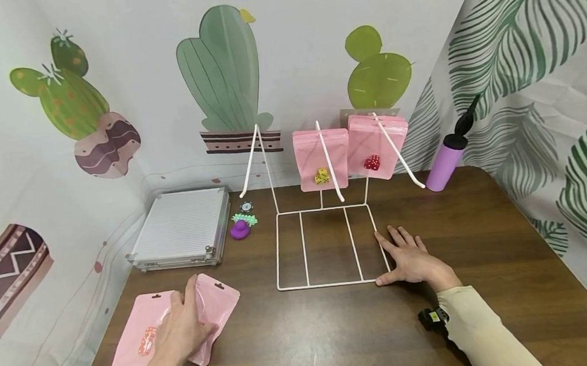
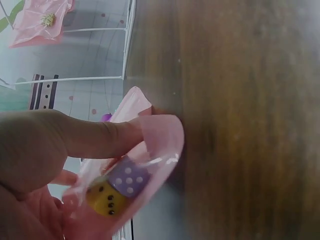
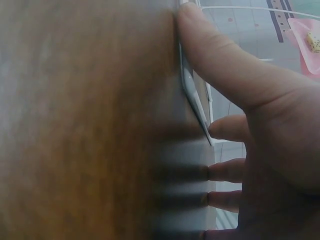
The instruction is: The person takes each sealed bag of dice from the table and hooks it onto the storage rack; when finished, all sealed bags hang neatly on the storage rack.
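Observation:
My left hand [image 1: 178,330] pinches a pink zip pouch [image 1: 219,304] near the table's left front, its edge between thumb and fingers. A yellow die [image 2: 106,197] and a purple die [image 2: 129,178] show through that pouch in the left wrist view. Under and beside this hand lies another pink pouch [image 1: 132,339] with orange dice [image 1: 147,341] inside. My right hand [image 1: 413,258] rests with spread fingers at the right side of a white wire display rack [image 1: 327,285], thumb and index finger touching its base. Two pink pouches hang on the rack, with yellow dice [image 1: 322,176] and red dice [image 1: 372,163].
A silver case [image 1: 180,223] stands at the back left. Beside it lie a purple hat-shaped piece [image 1: 239,229], a green piece [image 1: 245,219] and a chip [image 1: 246,207]. A purple hand pump [image 1: 444,162] stands at the back right. The rack's left hook [image 1: 249,160] holds no pouch.

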Tool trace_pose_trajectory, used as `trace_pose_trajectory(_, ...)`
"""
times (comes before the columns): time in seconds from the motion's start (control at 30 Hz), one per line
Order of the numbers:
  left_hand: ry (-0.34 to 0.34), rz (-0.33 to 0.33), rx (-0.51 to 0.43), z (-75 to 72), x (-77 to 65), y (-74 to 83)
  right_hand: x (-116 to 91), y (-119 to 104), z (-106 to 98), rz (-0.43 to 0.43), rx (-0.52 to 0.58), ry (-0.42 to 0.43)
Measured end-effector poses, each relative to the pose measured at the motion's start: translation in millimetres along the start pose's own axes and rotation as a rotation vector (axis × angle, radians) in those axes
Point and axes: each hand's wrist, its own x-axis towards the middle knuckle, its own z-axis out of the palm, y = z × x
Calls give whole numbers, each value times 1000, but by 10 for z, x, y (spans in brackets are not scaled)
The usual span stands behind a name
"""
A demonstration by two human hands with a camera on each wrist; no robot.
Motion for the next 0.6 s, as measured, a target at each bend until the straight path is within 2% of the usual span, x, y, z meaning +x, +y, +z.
trace_pose_trajectory(0.37,21,15,-24,1,-110,16,8,-17,-8,-5,-2,-5)
trace_pose_trajectory(0.6,107,75,-68,-95,-146,110,0,-3,-4,1,30,-24)
